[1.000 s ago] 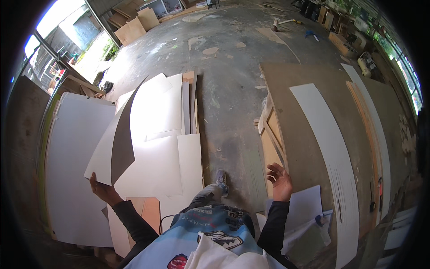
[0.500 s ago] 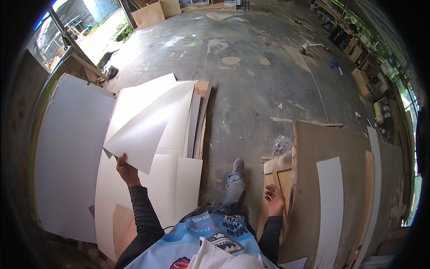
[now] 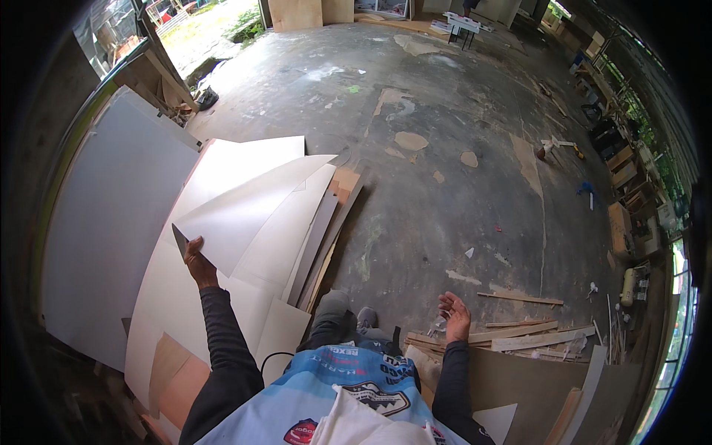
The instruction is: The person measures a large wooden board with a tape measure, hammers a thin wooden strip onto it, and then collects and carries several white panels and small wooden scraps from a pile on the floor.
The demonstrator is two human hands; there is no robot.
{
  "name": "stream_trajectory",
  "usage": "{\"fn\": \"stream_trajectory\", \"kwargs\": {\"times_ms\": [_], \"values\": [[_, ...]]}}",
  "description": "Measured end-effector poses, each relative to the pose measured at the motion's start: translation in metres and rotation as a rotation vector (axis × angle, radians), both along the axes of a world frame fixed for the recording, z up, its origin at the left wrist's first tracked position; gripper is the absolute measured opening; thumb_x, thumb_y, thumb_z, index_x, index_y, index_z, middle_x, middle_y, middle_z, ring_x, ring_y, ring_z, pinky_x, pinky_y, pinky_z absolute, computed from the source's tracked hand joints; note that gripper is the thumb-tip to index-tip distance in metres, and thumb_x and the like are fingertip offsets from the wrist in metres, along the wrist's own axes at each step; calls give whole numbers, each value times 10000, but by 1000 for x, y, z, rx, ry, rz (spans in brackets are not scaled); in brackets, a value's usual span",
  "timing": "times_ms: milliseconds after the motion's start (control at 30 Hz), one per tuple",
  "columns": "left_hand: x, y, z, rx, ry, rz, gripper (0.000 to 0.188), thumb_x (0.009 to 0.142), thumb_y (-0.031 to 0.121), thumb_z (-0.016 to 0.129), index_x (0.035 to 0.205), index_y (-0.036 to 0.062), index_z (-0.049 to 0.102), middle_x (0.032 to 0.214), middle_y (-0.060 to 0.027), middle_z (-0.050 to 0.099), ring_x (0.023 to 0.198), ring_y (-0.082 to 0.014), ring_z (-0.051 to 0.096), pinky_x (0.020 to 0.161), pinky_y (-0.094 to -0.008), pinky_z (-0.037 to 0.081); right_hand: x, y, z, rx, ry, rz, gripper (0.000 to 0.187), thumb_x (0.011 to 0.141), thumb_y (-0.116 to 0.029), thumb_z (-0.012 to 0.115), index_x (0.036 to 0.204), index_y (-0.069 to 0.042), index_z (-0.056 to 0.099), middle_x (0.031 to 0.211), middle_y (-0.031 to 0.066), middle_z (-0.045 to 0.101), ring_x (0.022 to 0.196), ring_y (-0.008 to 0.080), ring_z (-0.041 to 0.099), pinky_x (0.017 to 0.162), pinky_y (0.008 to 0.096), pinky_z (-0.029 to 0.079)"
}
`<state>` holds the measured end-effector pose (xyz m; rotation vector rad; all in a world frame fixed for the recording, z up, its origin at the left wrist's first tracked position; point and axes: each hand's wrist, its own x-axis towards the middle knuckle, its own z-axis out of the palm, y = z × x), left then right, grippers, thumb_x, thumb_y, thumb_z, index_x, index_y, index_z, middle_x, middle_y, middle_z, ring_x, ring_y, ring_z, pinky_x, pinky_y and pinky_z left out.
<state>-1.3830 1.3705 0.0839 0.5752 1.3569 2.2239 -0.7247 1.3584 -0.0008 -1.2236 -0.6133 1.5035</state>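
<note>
My left hand pinches the near corner of a thin, glossy white sheet. The sheet curls up from this corner, and its dark edge shows beside my thumb. Under it lies a pile of white panels, with bare wood boards sticking out along its right side. My right hand hangs in the air on the right, fingers spread and slightly bent, holding nothing. Below it on the floor are several wood strips.
A large pale panel leans at the left. At lower right lies a brown board with a white offcut. A small white table stands far off. Tools, crates and a cream-coloured tank line the right side.
My view has swung, bringing more floor and wood strips into sight on the right. My left hand still grips the sheet's corner, and my right hand stays raised and empty.
</note>
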Motion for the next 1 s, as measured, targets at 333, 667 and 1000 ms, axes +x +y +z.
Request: {"fn": "stream_trajectory", "kwargs": {"times_ms": [333, 667, 1000], "values": [[-77, 156, -7, 64, -88, 41, 227, 826, 110, 646, 1015, -6, 600, 925, -64, 593, 924, -206, 607, 905, -355, 484, -48, 228, -42, -54, 83, 55, 543, 899, -380, 579, 1269, 17, 572, 1146, 134, 666, 934, 198, 630, 810, 321, 471], [-134, 221, -151, -33, -384, 121, 160, 855, 67, 624, 1002, 23, 581, 882, -68, 606, 881, -212, 619, 864, -345, 511, -73, 358, -63, -250, -95, 122, 562, 933, -429, 509, 1286, 6, 553, 1188, 129, 643, 957, 195, 615, 823, 320, 475], [26, 189, -264, -1104, -759, -105, 526, 904, 135, 488, 1379, -61, 372, 1438, -284, 388, 1268, -481, 449, 979, -625, 445, -53, 397, -125, -617, -432, 298, 291, 878, -239, 656, 1065, -16, 658, 886, 91, 718, 660, 169, 665, 535, 282, 491]]}}
